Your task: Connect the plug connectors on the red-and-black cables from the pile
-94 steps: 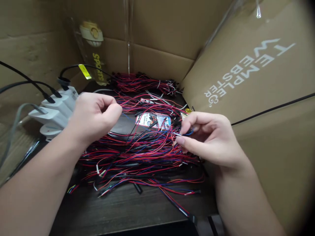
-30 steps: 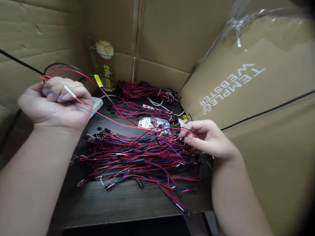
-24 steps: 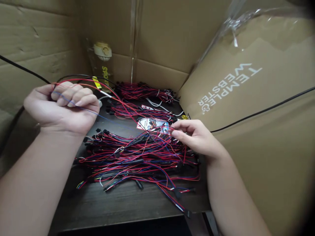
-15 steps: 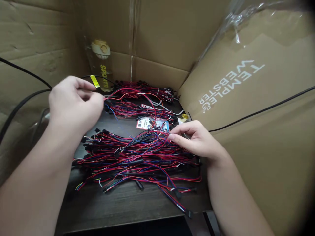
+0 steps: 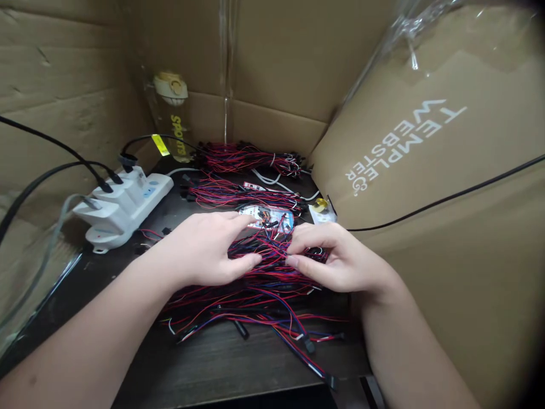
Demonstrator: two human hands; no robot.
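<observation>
A large pile of red, blue and black wire harnesses (image 5: 255,295) with black connectors lies across the dark table. Over its left side my left hand (image 5: 217,247) reaches in with thumb and fingers apart and nothing between them. At the right of the pile, my right hand (image 5: 336,255) pinches thin wires (image 5: 281,250) between thumb and forefinger. Just behind both hands lies a printed card (image 5: 279,218) with some wire ends over it. Part of the pile is hidden beneath my left hand.
Bundled harnesses (image 5: 247,193) and another bundle (image 5: 251,158) lie farther back. On the left is a white power strip (image 5: 128,207) with plugged-in cords. A bottle (image 5: 172,116) stands in the back corner. Cardboard walls (image 5: 276,57) enclose the table; a black cable (image 5: 447,196) crosses the right one.
My left hand has let go of the wires it held at the upper left and moved right and down to the pile. My right hand has shifted slightly down.
</observation>
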